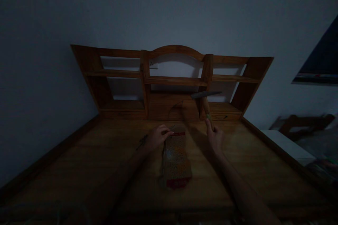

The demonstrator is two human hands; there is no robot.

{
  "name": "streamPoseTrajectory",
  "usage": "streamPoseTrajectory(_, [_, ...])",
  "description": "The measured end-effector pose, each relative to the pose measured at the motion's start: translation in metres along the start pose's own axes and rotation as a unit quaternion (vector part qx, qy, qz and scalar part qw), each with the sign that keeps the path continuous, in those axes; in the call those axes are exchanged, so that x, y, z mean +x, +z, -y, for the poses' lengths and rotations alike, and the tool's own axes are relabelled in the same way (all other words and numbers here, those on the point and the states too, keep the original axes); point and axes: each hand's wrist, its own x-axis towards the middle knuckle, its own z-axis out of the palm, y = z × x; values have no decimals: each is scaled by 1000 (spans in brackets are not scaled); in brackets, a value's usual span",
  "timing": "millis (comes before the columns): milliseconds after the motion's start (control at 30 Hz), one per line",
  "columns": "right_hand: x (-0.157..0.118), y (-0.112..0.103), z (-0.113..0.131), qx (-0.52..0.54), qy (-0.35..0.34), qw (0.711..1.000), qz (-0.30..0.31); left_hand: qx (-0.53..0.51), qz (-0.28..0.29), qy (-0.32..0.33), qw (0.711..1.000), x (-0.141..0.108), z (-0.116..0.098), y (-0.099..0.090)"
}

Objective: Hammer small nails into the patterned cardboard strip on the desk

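Observation:
My right hand [215,136] is wrapped round the wooden handle of a hammer [206,107], whose dark metal head is raised above the desk, in front of the shelf unit. A long box or block [177,158] with a speckled surface and red bands at both ends lies on the wooden desk between my hands. At its far left corner is my left hand [159,135], with thumb and fingertips pinched close together; whatever they hold is too small and dark to make out. Beside that hand, on its left, lie some small dark pieces [142,141], perhaps nails.
Along the back of the desk [105,158] stands a wooden shelf unit [175,81] against the wall. A wall socket [153,65] shows through it. To the right are a white surface [286,146] and a wooden chair back [306,123]. The room is dim.

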Motion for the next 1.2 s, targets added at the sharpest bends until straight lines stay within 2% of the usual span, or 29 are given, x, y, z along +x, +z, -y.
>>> streamPoseTrajectory(133, [0,-7,2,-48,10,999,-24,13,2,10,1000,0,3,0])
streamPoseTrajectory(400, [0,-13,-1,-156,-26,987,24,7,39,13,999,0,4,-2])
streamPoseTrajectory(633, [12,-24,-1,-325,-176,929,10,-7,57,-5,998,-1,4,-3])
streamPoseTrajectory(733, [11,-21,3,-328,-191,925,31,-8,59,-8,998,-1,3,-4])
streamPoseTrajectory(967, [10,-17,8,-292,-155,941,68,-9,57,-37,998,-1,4,-2])
streamPoseTrajectory(1200, [13,-24,9,-325,-243,914,22,-7,55,-41,998,-1,2,-3])
